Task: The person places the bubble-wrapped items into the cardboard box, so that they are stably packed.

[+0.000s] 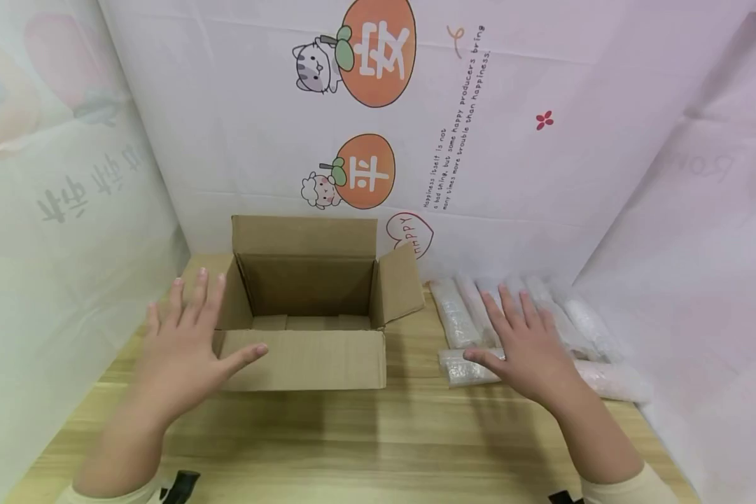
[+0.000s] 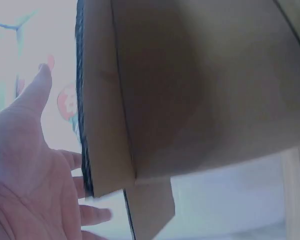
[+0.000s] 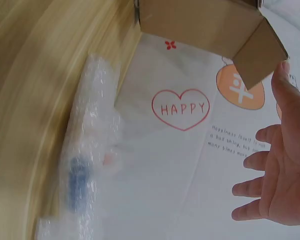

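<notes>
An open cardboard box (image 1: 302, 360) stands on the wooden table, its flaps folded outward and its visible inside bare. Over its left side my left hand (image 1: 185, 350) is spread with straight fingers, holding nothing. In the left wrist view that hand (image 2: 35, 175) is beside a cardboard flap (image 2: 105, 100); I cannot tell whether they touch. My right hand (image 1: 529, 350) hovers with fingers spread above several bubble-wrapped packages (image 1: 453, 315) on the right. The right wrist view shows this hand (image 3: 287, 165) with nothing in it, and a wrapped package (image 3: 85, 145) with something blue inside.
A white printed sheet (image 1: 510, 175) with orange fruit drawings hangs behind the box. More pale sheets enclose the left side (image 1: 57, 245) and right side (image 1: 699, 280). The wooden table (image 1: 353, 448) runs in front of the box, with shadows of the hands across it.
</notes>
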